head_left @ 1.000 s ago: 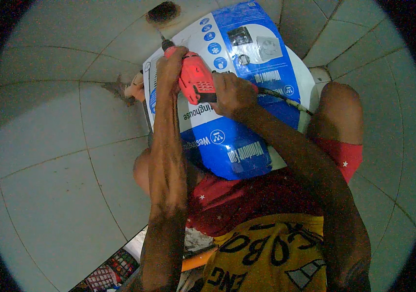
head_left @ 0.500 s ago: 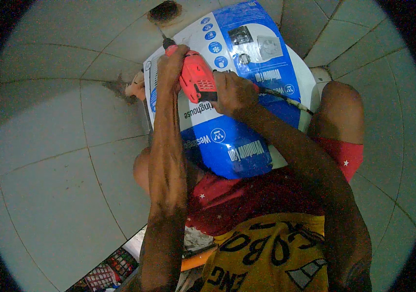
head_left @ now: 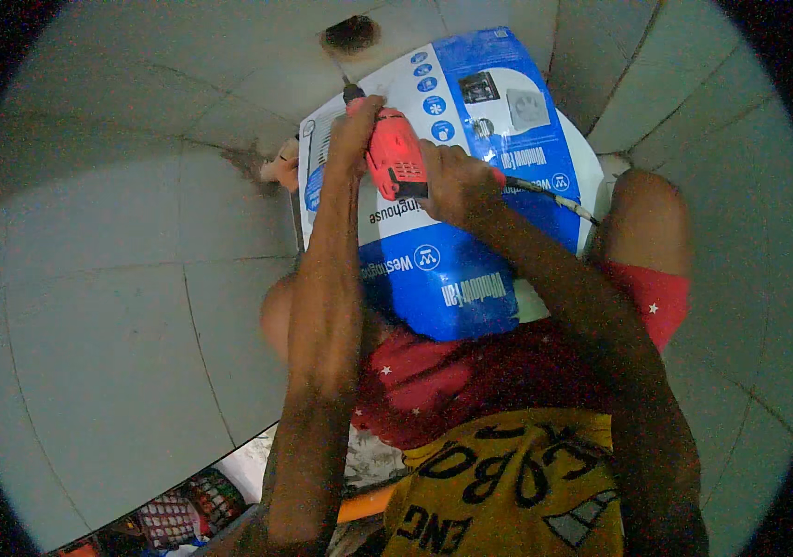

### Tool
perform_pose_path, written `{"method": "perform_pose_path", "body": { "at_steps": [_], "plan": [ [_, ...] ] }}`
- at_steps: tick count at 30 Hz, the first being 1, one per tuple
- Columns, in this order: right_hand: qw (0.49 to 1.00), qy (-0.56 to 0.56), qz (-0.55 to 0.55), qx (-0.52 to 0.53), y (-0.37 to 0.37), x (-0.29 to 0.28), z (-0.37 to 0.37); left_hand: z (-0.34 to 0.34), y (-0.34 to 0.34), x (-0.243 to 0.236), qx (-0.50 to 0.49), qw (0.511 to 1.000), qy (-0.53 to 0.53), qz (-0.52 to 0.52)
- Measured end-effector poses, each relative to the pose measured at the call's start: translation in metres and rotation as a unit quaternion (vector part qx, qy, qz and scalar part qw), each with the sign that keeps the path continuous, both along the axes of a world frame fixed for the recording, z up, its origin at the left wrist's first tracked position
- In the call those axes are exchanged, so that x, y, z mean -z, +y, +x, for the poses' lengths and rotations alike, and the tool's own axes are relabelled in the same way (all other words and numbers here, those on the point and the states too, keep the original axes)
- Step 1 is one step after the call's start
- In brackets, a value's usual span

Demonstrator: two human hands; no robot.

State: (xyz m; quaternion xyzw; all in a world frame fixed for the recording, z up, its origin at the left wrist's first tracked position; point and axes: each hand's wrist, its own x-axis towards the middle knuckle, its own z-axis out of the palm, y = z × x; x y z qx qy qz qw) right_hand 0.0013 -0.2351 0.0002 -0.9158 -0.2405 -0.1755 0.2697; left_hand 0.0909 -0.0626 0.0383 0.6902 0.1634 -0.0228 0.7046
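A red power drill is held between both my hands, its bit pointing up and away toward a dark, rough-edged hole in the tiled wall. My left hand wraps round the drill's front, just behind the black chuck. The rear handle is in my right hand, whose fingers partly hide it. From behind that hand a power cord runs off to the right. The bit's tip lies just below the hole; whether it touches the wall I cannot tell. Beneath the drill is a blue and white printed cardboard sheet.
Pale tiles surround me on the left and right. My bare knees flank the cardboard, which reaches my red shorts. Left of it, a foot shows by a stained tile joint. At lower left, bright packaged items lie beyond an edge.
The whole view has shifted slightly, so the hole, cardboard and drill appear a little farther right and lower. Both hands keep the same grip on the drill.
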Motion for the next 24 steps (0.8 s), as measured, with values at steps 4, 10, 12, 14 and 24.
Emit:
{"method": "perform_pose_path", "body": {
  "at_steps": [4,10,12,14,24],
  "plan": [
    [0.999,-0.001,-0.035,-0.026,-0.002,-0.005,-0.002,-0.008,0.001,0.003,0.003,0.999,0.004,0.032],
    [0.996,0.027,-0.080,-0.024,-0.003,-0.020,-0.008,-0.027,-0.012,-0.028,0.044,0.989,0.061,0.131],
    [0.993,0.050,-0.109,-0.016,-0.005,-0.022,-0.012,-0.030,-0.012,-0.026,0.086,0.981,0.018,0.172],
    [0.994,0.053,-0.091,0.010,-0.008,-0.022,-0.014,-0.028,-0.013,-0.024,0.098,0.975,0.035,0.197],
    [0.988,0.036,-0.146,-0.032,-0.018,-0.036,-0.008,-0.015,-0.013,-0.009,0.176,0.935,0.033,0.306]
  ]
}}
